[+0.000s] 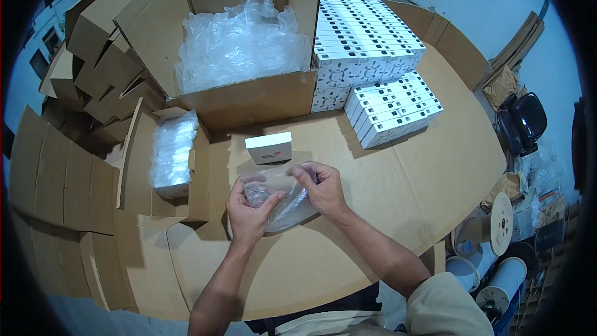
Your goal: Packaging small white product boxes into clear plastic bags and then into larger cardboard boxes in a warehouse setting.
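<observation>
Between my two hands is a clear plastic bag (289, 211), spread out low over the cardboard-covered table. My left hand (250, 211) pinches its left side, thumb on top. My right hand (321, 190) grips the upper right edge between thumb and fingers. Just beyond the bag stands a small white box (268, 148) with a little print on its front; neither hand touches it. To the left, an open carton (199, 180) holds a row of plastic-wrapped packs (172, 152).
A large open carton (261, 93) full of loose clear bags (242, 43) stands at the back. Stacks of white patterned boxes (373, 43) rise to its right. Folded cartons (106, 50) pile up on the left. Spools (500, 224) and a black chair (525, 121) are off the table's right side.
</observation>
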`<act>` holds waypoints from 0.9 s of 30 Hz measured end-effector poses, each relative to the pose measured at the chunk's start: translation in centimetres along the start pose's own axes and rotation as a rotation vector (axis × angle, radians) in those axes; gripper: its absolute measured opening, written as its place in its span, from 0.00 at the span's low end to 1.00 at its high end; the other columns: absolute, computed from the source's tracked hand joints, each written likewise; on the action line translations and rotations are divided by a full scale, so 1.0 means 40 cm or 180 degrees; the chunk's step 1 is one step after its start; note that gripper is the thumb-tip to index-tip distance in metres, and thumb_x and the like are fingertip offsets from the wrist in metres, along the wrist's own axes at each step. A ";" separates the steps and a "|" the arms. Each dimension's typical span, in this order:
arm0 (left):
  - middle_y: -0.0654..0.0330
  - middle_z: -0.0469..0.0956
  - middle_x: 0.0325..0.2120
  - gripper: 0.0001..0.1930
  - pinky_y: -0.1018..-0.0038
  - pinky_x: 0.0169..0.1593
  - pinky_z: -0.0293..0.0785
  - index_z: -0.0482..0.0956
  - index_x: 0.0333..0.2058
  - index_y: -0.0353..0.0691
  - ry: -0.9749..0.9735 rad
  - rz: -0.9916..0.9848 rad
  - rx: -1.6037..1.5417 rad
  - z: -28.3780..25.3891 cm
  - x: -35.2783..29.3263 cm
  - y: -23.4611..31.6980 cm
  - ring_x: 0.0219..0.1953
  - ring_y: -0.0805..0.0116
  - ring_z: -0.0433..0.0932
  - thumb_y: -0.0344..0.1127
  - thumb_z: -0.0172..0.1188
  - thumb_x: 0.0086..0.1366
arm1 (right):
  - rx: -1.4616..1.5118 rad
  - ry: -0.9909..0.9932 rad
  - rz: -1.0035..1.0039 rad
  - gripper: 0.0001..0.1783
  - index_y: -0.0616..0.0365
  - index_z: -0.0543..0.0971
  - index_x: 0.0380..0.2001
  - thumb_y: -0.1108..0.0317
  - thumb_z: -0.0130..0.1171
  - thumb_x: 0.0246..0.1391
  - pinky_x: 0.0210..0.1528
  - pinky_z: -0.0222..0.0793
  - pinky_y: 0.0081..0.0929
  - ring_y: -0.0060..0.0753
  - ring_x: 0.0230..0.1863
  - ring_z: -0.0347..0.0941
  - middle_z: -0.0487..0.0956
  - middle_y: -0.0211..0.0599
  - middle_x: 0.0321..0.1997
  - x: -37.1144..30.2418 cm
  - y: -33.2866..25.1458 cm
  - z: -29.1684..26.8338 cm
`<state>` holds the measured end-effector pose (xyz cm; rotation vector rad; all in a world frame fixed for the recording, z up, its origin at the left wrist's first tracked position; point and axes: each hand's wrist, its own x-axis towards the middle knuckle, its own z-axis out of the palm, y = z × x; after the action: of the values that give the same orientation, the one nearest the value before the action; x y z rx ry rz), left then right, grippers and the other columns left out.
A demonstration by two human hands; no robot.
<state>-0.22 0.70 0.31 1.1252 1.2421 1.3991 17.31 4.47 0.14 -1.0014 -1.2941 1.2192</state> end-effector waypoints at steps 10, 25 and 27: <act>0.59 0.81 0.41 0.26 0.75 0.47 0.82 0.74 0.47 0.34 -0.0116 0.0222 0.0121 0.002 -0.007 0.004 0.42 0.72 0.82 0.27 0.79 0.52 | -0.0945 0.0033 -0.1173 0.16 0.58 0.83 0.47 0.71 0.69 0.54 0.47 0.74 0.30 0.34 0.52 0.78 0.83 0.38 0.50 0.022 -0.050 -0.071; 0.59 0.82 0.40 0.26 0.76 0.44 0.81 0.76 0.46 0.34 -0.0212 0.0225 0.0199 0.014 -0.013 0.006 0.41 0.73 0.82 0.28 0.81 0.51 | -0.0497 -0.0351 -0.0727 0.07 0.63 0.83 0.39 0.77 0.66 0.56 0.47 0.75 0.27 0.29 0.43 0.81 0.84 0.38 0.41 0.009 -0.022 -0.053; 0.59 0.82 0.40 0.26 0.75 0.45 0.81 0.76 0.46 0.34 -0.0241 0.0145 -0.0038 0.016 -0.011 0.009 0.41 0.73 0.82 0.28 0.81 0.51 | -0.0383 -0.0348 -0.0580 0.06 0.64 0.83 0.39 0.77 0.65 0.58 0.45 0.76 0.26 0.27 0.41 0.81 0.85 0.37 0.39 0.008 -0.015 -0.050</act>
<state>0.44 0.36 0.68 1.1941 1.1597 1.3833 19.30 4.94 0.65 -0.8897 -1.5251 1.0789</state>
